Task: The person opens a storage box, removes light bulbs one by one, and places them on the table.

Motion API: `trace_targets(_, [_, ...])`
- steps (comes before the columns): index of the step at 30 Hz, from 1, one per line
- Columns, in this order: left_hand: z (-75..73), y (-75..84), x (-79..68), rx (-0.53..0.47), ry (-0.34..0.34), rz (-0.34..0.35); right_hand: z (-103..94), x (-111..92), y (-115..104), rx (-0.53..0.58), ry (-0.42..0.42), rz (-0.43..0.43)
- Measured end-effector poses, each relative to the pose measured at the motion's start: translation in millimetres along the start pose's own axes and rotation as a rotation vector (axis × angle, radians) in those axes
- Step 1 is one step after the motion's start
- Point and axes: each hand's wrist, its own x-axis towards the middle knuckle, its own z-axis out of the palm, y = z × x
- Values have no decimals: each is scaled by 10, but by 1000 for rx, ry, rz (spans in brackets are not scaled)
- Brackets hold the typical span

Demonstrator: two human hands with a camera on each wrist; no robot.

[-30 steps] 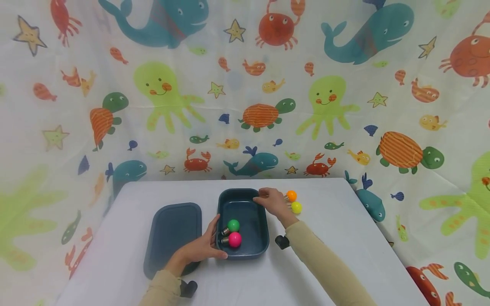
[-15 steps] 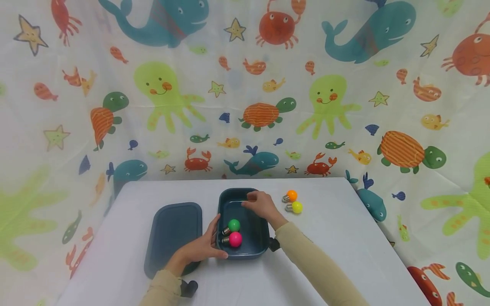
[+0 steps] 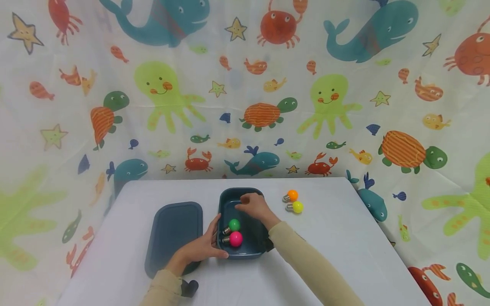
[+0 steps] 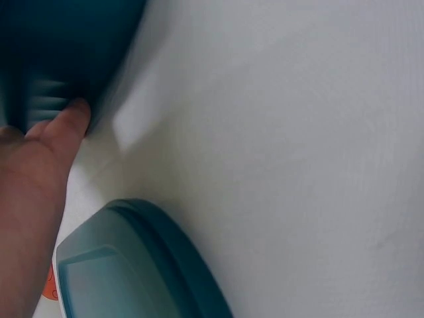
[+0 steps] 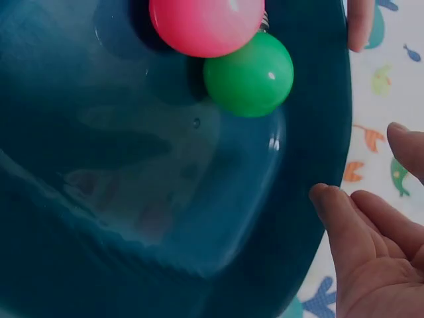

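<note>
Left hand [image 3: 203, 247] has a grip on the near-left corner of the blue tub [image 3: 245, 256] — right hand [image 3: 255, 207] is over the far end, thumb and fingers apart. Pink bulb [image 3: 235, 239] and green bulb [image 3: 234, 225] lie inside — orange bulb [image 3: 292, 195] and yellow bulb [image 3: 297, 207] on the table [image 3: 329, 219], off right.

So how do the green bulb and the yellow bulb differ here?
The green bulb lies inside the box; the yellow bulb lies outside it, on the table. Green sits beside the pink bulb, yellow beside the orange bulb. In the head view, yellow's base points left, while green's slants left and down. Both have a round head and a metallic screw base.
</note>
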Motion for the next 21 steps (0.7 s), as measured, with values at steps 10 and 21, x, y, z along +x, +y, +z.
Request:
trace_targets(10, [-4, -7, 7, -3, -3, 8, 113, 5, -68, -4, -23, 7])
trace_targets(21, [-30, -28, 6, -20, -13, 8, 206, 21, -82, -68, -82, 31])
